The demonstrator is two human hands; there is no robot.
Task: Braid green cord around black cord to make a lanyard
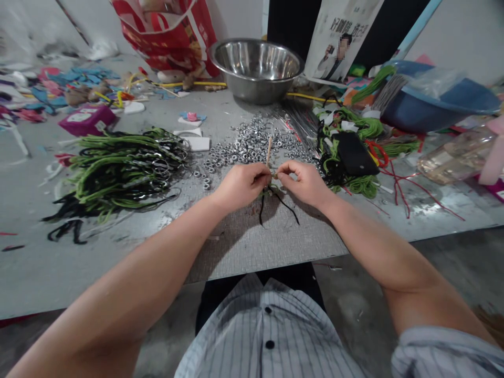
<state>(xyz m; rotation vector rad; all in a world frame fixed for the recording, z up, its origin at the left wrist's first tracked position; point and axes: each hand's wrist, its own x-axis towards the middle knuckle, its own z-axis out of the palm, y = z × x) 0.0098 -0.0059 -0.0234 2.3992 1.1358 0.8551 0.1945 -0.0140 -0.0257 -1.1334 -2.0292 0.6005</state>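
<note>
My left hand (240, 185) and my right hand (303, 181) meet over the grey table (244, 247), both pinched shut on a small bundle of green and black cords (275, 202). Black cord ends hang down from between the fingers onto the table. A thin wooden stick (269, 149) stands up from the pinch between my hands. Just behind my hands lies a spread of small metal nuts (252, 144). What exactly each fingertip grips is hidden.
A pile of green and black cords with metal rings (122, 168) lies at the left. A steel bowl (255, 65) stands at the back, a blue basin (437, 100) at the back right. Green thread and a black pouch (356, 155) lie right of my hands.
</note>
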